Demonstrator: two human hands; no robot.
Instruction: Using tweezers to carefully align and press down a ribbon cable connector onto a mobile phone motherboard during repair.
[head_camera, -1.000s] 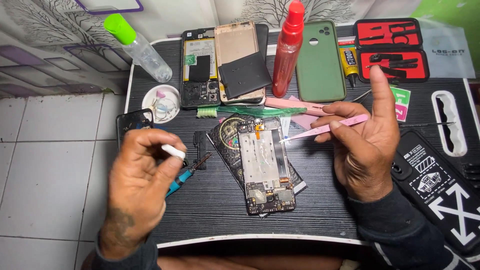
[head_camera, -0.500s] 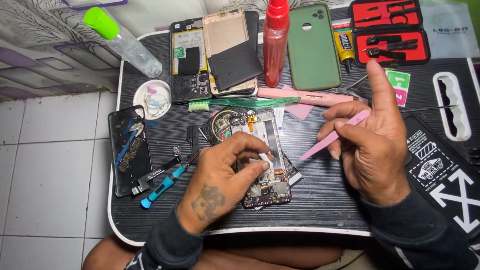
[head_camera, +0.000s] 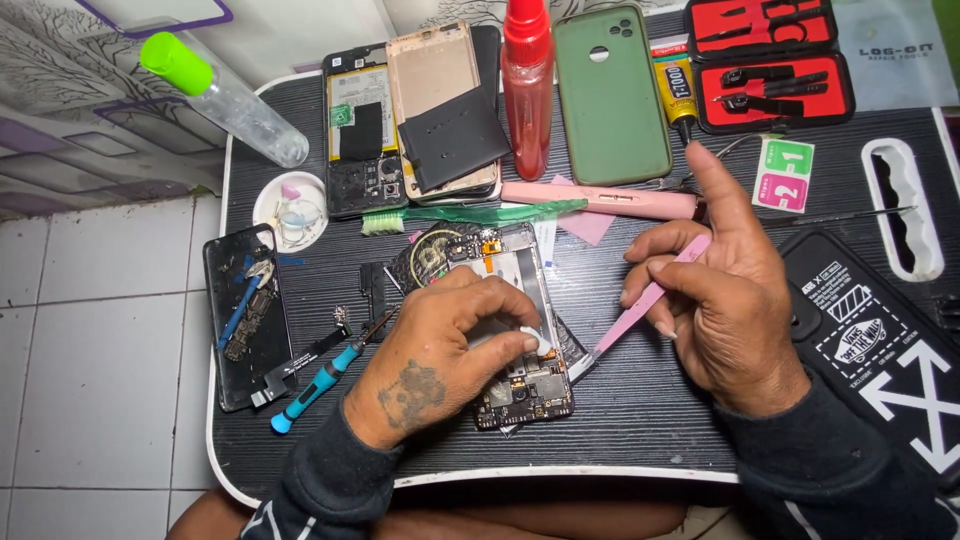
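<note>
Opened phone: long axis 12–6. Left hand fingers pinch white piece on it; right hand, at 3 o'clock, pinches pink pry tool.

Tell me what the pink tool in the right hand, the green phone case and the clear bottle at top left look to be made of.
Pink tool: looks like plastic, matte and flat, uniform colour; its tip may be metal, unclear.
Green phone case: likely soft silicone or rubbery plastic, with a dull, even sheen and rounded edges.
Clear bottle: see-through plastic by its look, with an opaque bright green cap, probably plastic too.
</note>
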